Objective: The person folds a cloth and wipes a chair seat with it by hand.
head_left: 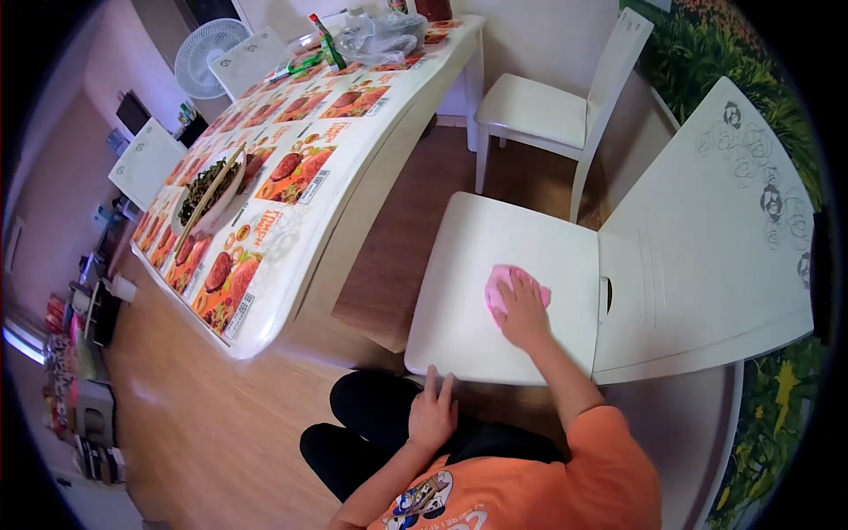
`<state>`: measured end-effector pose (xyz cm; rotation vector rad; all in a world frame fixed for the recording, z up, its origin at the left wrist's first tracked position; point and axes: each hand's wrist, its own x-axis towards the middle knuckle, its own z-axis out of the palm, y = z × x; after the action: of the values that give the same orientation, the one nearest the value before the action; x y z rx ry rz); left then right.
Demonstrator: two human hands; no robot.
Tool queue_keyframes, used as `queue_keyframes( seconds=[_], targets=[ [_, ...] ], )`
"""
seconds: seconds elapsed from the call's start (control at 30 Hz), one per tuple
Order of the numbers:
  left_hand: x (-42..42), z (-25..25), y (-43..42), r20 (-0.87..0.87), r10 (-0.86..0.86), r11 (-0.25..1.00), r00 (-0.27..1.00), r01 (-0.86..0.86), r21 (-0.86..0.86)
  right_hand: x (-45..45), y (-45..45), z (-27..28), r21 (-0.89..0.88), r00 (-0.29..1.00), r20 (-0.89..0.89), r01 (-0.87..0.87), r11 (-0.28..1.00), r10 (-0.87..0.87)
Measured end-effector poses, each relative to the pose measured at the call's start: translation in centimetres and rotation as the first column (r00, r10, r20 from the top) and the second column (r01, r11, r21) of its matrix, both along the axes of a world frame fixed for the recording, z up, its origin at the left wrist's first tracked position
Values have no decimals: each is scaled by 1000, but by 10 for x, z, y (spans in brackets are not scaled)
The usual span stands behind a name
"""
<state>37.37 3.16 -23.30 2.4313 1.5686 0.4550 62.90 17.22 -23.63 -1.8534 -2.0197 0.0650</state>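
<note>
A pink cloth lies bunched on the white chair seat. My right hand presses down on this cloth from above, with the fingers over it. Near the front edge of the same seat is my left hand, its fingers stretched out and at or close to the edge; nothing is held in it. The chair's white backrest, printed with dark rose drawings, rises to the right of the seat.
On the left stands a long table with a food-print cover. It bears a bowl of dark greens with chopsticks, a green bottle and a plastic bag. Another white chair stands behind; a fan is beyond.
</note>
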Motion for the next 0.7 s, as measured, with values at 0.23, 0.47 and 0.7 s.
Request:
queue_keyframes(
  seconds=[0.23,0.47,0.7],
  targets=[
    [1,-8,0,55,47,999,997,-47,-3,-54,-50,15,-58,960,-58,-276,959,273],
    [1,-13,0,25,89,996,996,-89,-7,-103,-39,18,43,909,-109,-400,915,403],
    [-2,-16,0,-5,86,996,996,-86,-11,-78,-57,24,-17,901,-87,-427,904,424]
  ],
)
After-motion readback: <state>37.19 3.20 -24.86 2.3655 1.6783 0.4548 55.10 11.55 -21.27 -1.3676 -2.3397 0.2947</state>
